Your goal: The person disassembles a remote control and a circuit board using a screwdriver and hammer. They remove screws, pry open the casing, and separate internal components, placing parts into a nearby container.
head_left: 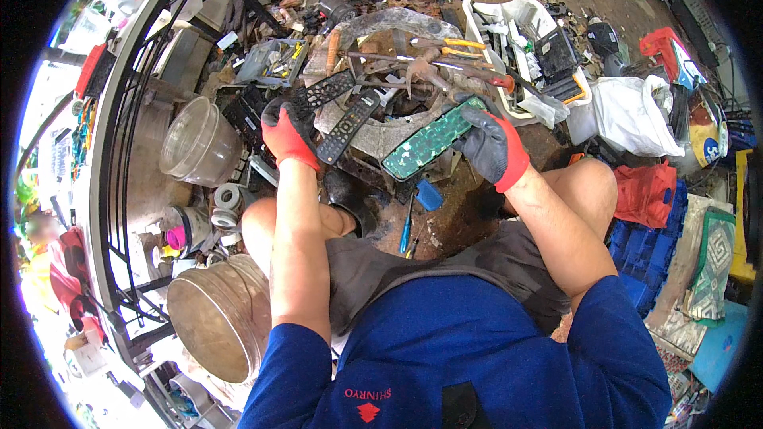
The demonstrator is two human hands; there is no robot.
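Note:
My left hand [289,133], in a red and black glove, is closed around the near end of a black remote control [326,90]. A second black remote control [348,127] lies slanted just right of that hand. My right hand [491,143], gloved the same way, grips a long green circuit board [433,140] by its right end, thumb on top. The board is tilted, its left end pointing down and toward me. Beneath both hands is a rough grey stone-like block [366,141] with a hollow middle.
A hammer [427,71] and orange-handled tools [463,46] lie beyond the board. A white bin [477,20] of scrap stands at the right. Left are a clear tub [199,141], a bucket [218,322] and a metal rack [103,191]. A blue screwdriver [407,226] lies near my legs.

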